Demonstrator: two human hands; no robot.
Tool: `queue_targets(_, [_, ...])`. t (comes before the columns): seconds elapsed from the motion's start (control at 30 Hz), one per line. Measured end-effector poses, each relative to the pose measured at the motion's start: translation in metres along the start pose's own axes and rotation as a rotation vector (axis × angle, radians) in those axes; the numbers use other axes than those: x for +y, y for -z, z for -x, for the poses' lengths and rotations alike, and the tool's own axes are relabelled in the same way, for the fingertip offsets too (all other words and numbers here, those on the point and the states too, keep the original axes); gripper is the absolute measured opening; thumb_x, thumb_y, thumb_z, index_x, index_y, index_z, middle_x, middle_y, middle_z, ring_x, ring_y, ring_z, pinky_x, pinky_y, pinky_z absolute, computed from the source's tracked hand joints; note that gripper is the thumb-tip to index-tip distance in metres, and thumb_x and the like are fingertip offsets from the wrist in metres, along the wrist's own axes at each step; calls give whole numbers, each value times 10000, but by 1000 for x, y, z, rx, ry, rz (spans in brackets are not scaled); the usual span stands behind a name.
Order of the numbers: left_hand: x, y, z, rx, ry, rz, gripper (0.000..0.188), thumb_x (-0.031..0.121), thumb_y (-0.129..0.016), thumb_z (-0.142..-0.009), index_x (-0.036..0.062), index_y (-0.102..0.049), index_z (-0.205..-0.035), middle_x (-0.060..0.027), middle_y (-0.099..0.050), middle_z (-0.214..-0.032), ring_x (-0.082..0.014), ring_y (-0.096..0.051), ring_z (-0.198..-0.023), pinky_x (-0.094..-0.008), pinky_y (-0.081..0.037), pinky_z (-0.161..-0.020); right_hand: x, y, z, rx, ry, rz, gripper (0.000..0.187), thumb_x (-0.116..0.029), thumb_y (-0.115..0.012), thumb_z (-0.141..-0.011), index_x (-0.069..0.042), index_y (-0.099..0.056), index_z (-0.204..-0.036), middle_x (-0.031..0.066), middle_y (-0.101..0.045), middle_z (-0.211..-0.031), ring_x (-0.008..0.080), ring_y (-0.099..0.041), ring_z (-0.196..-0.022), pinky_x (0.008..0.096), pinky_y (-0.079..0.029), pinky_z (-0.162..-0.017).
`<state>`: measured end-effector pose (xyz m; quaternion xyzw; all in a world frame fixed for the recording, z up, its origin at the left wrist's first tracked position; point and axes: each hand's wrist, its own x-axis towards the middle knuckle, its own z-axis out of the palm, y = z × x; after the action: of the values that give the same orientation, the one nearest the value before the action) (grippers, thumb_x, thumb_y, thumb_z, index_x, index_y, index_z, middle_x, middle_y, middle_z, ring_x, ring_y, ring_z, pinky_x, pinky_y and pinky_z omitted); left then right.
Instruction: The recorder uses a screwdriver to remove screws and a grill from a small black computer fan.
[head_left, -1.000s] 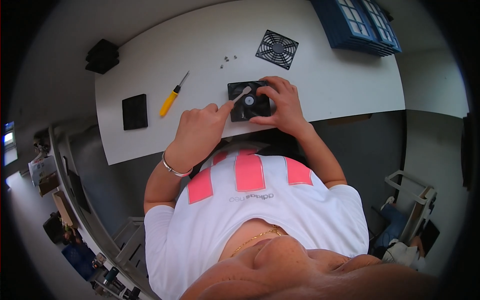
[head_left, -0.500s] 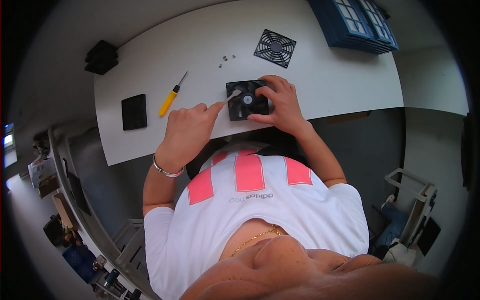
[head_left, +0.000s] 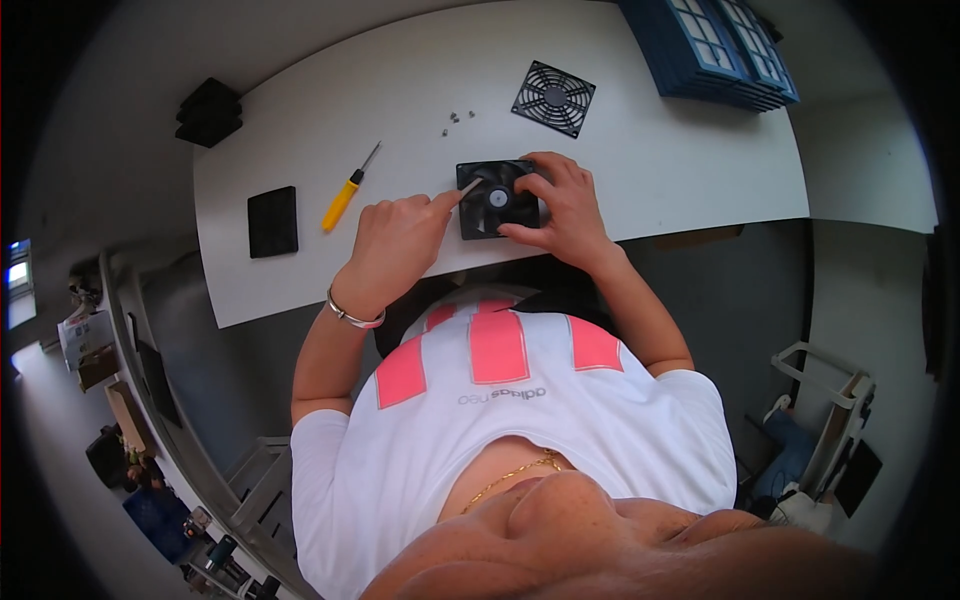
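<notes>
A square black cooling fan (head_left: pixel 486 222) with a pale round hub lies on the white table (head_left: pixel 400 110) in front of me. My right hand (head_left: pixel 566 208) grips its right side, fingers along the far edge and thumb near the close edge. My left hand (head_left: pixel 402 240), wearing a bracelet, is closed on a thin pale stick that looks like a small brush (head_left: pixel 471 187). Its tip reaches over the fan's left blades; the rest is hidden in my fingers. Beyond the fan are several small screws (head_left: pixel 454 118) and a black fan grille (head_left: pixel 555 97).
A yellow-handled screwdriver (head_left: pixel 343 202) lies left of my left hand, with a flat black square part (head_left: pixel 272 221) farther left. Black pieces (head_left: pixel 209 112) are stacked at the far left edge. Stacked blue trays (head_left: pixel 700 60) stand at the far right.
My left hand has shifted slightly right and its wrist has turned, bringing the brush tip higher over the fan blades. My right hand keeps its grip on the fan.
</notes>
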<state>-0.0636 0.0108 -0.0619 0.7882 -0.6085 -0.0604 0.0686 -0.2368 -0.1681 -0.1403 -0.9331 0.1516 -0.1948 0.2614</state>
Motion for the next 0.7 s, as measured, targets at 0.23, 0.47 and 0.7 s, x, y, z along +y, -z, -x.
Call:
queue_targets(0.23, [3, 33, 28, -54, 23, -21, 211, 132, -654, -904, 141, -696, -1110, -70, -643, -683, -253, -629, -587, -356, -481, -546, 4, -3, 2, 22, 3, -34, 447, -443, -812, -702, -116, -653, -961, 125, -531, -1314, 322, -455, -1282, 459, -316, -1053])
queue_targets(0.47, [4, -8, 12, 51, 29, 49, 204, 124, -657, -904, 123, -694, -1105, -79, -638, -675, -254, -624, -577, -359, -474, -533, 2, 1, 2, -3, 5, -22, 469, -429, -815, -704, -118, -643, -1009, 131, -531, -1311, 320, -450, -1283, 458, -321, -1050])
queue_targets(0.7, [3, -3, 10, 72, -10, 94, 201, 123, -658, -902, 111, -699, -1099, -83, -645, -686, -258, -632, -595, -358, -483, -550, 0, 0, 0, 11, -6, -3, 455, -390, -747, -782, -148, -628, -1149, 131, -518, -1315, 319, -443, -1288, 451, -323, -1044])
